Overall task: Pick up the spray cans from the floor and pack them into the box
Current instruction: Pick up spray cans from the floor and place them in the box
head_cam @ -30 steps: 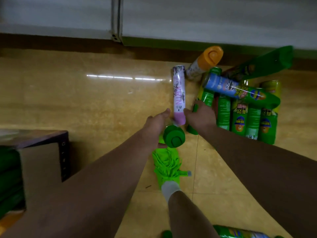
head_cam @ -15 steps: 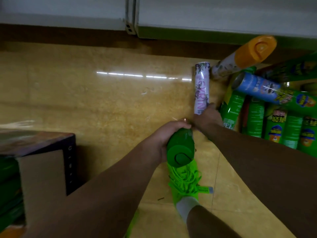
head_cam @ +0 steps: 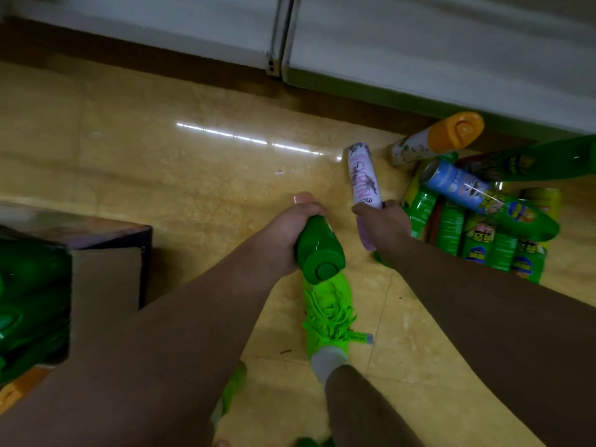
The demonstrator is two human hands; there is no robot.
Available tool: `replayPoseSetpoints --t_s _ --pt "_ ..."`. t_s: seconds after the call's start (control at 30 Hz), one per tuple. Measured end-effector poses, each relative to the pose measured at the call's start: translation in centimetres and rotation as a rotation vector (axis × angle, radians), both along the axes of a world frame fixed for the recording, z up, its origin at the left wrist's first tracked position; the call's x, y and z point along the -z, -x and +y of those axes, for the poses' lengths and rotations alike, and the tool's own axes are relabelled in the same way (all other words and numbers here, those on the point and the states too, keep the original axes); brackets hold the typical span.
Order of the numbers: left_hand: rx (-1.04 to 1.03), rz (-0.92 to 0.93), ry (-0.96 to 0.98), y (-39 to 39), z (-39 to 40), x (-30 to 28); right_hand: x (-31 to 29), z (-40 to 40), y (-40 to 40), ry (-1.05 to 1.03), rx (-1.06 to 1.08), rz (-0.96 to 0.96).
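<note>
Both cans are now off the floor: a second ago your left hand (head_cam: 287, 227) was only reaching, and now its grip is wrapped round the green spray can (head_cam: 317, 250), cap toward you. Your right hand (head_cam: 382, 221) has closed round the pink-capped white can (head_cam: 362, 185) and tipped it up. Next leg, likely: swing both to the cardboard box (head_cam: 103, 285) at your left, already holding green cans. Cans are smooth glossy cylinders with domed plastic caps, so they may slip. The pile (head_cam: 490, 233) remains on the polished tile floor (head_cam: 193, 188).
</note>
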State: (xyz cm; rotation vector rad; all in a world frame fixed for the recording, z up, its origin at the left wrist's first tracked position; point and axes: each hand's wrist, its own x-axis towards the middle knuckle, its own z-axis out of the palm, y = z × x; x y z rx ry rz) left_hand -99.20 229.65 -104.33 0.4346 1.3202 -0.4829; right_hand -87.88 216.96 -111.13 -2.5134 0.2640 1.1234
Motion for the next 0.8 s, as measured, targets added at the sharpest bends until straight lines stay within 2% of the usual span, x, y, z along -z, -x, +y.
replayPoseSetpoints --t_s 0.2,0.3,0.57,0.8 --pt "-0.044 -0.012 -0.226 2.3 2.3 -4.3 -6.3 1.8 2.5 -0.003 -0.173 0.032" --pt "-0.077 -0.024 -0.279 4.5 4.3 -7.5 -10.0 4.3 4.2 -0.048 -0.23 0.018" --pt "-0.245 -0.091 -0.471 13.9 10.9 -17.3 -21.2 16.1 10.8 -0.271 -0.418 -0.043" --pt "-0.477 -0.062 -0.579 23.6 17.9 -24.6 -30.0 26.0 19.9 -0.406 -0.707 -0.075"
